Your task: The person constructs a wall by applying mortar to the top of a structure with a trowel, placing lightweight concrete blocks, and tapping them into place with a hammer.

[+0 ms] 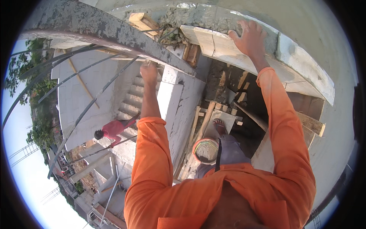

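Our right hand (249, 40) spreads its fingers over the upper edge of the plain white board (225, 47), near the grey slab (312, 23). Our left hand (148, 71) is curled at the lower edge of the beam (95, 32); we cannot tell what it grips. Below, a bucket (194, 149) stands near our foot (219, 126).

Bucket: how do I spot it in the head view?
Find the orange shirt at the bottom. Just above it, left of the grey trouser leg, is the bucket. Its round, reddish rim around grey contents sets it apart from the straight wooden planks nearby.
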{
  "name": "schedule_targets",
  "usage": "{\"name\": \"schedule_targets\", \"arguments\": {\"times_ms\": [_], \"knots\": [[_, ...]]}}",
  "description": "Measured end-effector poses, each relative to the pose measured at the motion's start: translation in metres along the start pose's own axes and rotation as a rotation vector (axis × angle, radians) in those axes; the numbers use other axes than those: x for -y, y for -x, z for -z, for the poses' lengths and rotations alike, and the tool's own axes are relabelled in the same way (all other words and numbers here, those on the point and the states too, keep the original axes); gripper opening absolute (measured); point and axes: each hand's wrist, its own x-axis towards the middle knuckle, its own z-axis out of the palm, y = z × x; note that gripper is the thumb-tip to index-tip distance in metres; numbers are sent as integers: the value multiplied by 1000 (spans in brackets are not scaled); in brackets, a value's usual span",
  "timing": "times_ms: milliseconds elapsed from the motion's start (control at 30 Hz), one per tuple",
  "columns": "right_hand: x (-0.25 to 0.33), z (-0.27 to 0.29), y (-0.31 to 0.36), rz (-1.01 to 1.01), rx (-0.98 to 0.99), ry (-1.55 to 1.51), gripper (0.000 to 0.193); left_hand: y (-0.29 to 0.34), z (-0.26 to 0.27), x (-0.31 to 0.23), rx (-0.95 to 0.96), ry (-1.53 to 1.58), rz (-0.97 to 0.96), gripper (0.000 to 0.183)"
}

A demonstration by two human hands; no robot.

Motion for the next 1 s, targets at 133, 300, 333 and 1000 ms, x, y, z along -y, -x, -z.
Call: {"name": "schedule_targets", "arguments": {"times_ms": [133,300,333,1000], "knots": [[-15,5,0,4,24,22,57,60,83,-48,120,-260,-173,28],[-8,2,1,39,-54,26,52,145,136,-16,12,-197,-245,18],[-12,3,1,52,-88,36,50,157,148,-18,12,-208,-189,16],[-22,-15,4,18,55,51,64,352,247,88,-153,-284,428,19]]}}
